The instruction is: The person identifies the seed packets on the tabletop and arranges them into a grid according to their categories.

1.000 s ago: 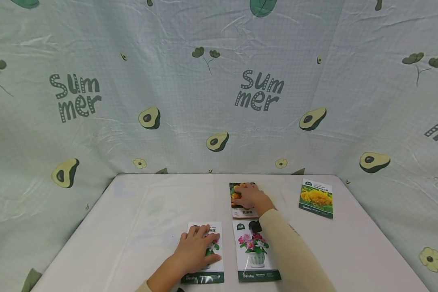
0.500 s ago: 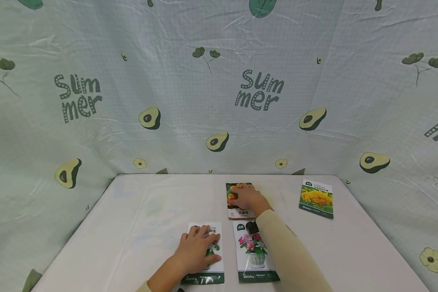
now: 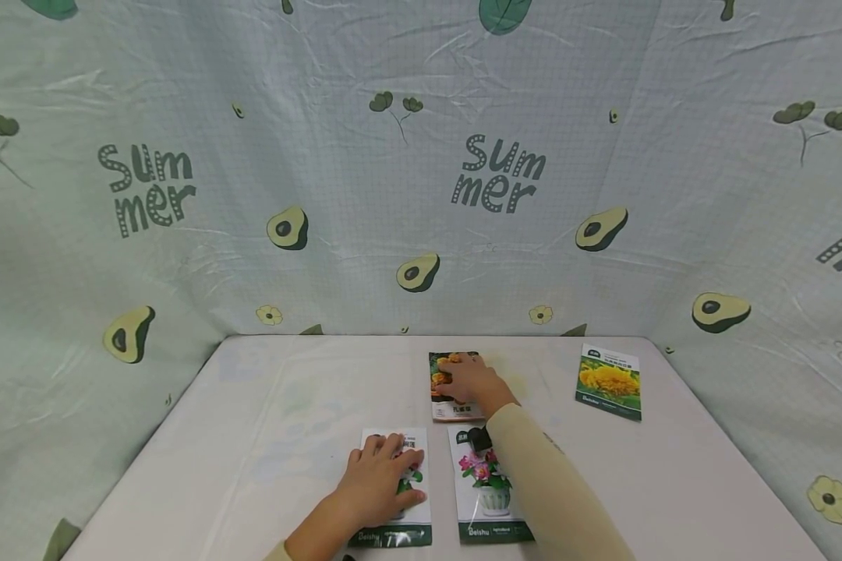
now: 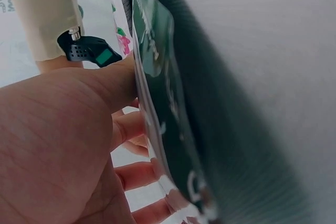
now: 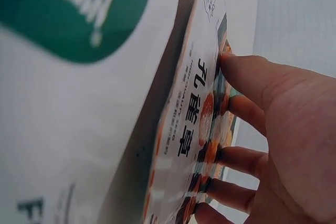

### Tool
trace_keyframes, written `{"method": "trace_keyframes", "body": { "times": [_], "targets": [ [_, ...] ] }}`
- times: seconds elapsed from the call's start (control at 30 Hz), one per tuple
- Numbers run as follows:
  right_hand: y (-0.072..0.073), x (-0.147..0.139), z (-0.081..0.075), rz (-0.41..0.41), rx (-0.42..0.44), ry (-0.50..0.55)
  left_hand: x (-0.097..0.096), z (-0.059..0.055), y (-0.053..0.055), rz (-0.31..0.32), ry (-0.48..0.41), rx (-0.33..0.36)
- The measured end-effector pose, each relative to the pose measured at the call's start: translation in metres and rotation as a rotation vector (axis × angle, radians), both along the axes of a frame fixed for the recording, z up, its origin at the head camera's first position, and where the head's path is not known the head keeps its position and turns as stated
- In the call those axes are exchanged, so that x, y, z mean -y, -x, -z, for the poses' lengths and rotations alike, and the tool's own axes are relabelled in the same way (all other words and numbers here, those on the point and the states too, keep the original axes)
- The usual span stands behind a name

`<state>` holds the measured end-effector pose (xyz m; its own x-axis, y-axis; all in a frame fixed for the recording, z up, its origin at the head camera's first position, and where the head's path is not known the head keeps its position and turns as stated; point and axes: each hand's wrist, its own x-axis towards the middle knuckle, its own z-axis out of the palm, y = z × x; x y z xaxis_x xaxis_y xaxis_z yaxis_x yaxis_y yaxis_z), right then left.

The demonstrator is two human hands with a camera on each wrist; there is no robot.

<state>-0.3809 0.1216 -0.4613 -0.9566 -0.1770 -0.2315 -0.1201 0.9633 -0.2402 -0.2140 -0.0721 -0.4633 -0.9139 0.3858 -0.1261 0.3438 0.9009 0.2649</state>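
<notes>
My left hand [image 3: 377, 483] rests with spread fingers on a white seed packet [image 3: 415, 514] that has a green bottom band, at the near middle of the table. In the left wrist view its fingertips touch the face of that packet. Farther back, my right hand [image 3: 472, 380] presses an orange-flowered seed packet [image 3: 456, 411] flat on the table. The right wrist view shows the thumb and fingertips spread over the orange-flowered packet's face. Beneath the right forearm lies another white packet [image 3: 494, 502] with pink flowers in a pot, partly covered by the sleeve.
A yellow-flowered seed packet [image 3: 609, 382] lies tilted at the back right of the white table [image 3: 288, 405]. A patterned curtain [image 3: 365, 179] stands behind the table and at both sides. A small dark wrist device [image 4: 89, 48] sits on the right wrist.
My right hand has slid the orange-flowered packet a little to the left, roughly above the gap between the two near packets. The left hand has stayed in place.
</notes>
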Motion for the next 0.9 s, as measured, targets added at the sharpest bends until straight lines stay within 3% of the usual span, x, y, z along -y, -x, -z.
{"method": "trace_keyframes", "body": {
  "times": [0.7,0.9],
  "targets": [
    [-0.005,0.020,-0.001,-0.028,-0.050,-0.037,0.000,0.002,0.000,0.022,-0.007,-0.018],
    [-0.001,0.022,0.004,-0.045,-0.065,-0.044,0.000,0.004,0.001,0.022,0.000,-0.022]
  ]
}}
